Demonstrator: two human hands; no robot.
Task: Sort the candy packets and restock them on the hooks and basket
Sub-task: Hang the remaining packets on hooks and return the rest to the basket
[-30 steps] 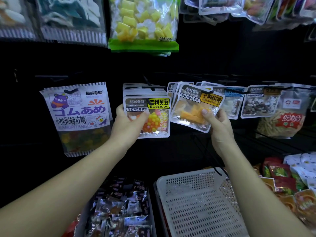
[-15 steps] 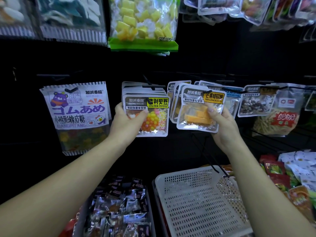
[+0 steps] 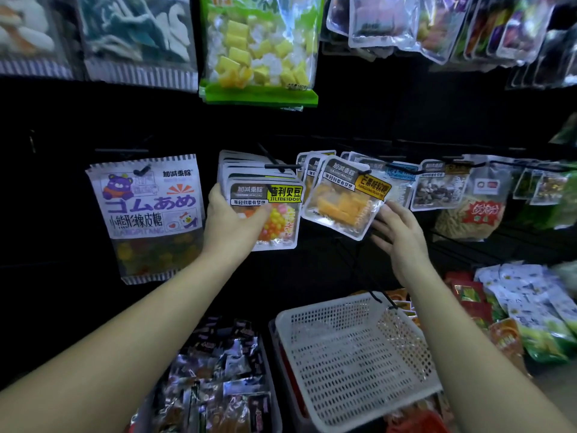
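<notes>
My left hand (image 3: pixel 228 226) grips a stack of jelly bean packets (image 3: pixel 278 220) with a yellow label, held up against a black hook (image 3: pixel 281 166) on the dark display wall. To the right a mango candy packet (image 3: pixel 340 204) hangs tilted in front of more of its kind. My right hand (image 3: pixel 402 242) is just below and right of it, fingers spread and relaxed, fingertips at the packet's right edge. A white perforated basket (image 3: pixel 359 354) sits below my hands with nothing in it.
A large gummy bear bag (image 3: pixel 146 207) hangs at the left. Nut packets (image 3: pixel 437 189) and a snack bag (image 3: pixel 474 214) hang at the right. A green bag of yellow cubes (image 3: pixel 259 51) hangs above. A bin of wrapped candies (image 3: pixel 218 379) and loose packets (image 3: pixel 530 307) flank the basket.
My right hand has let go of the mango packet and dropped lower right; the packet now hangs tilted on its hook. My left hand still holds the jelly bean stack.
</notes>
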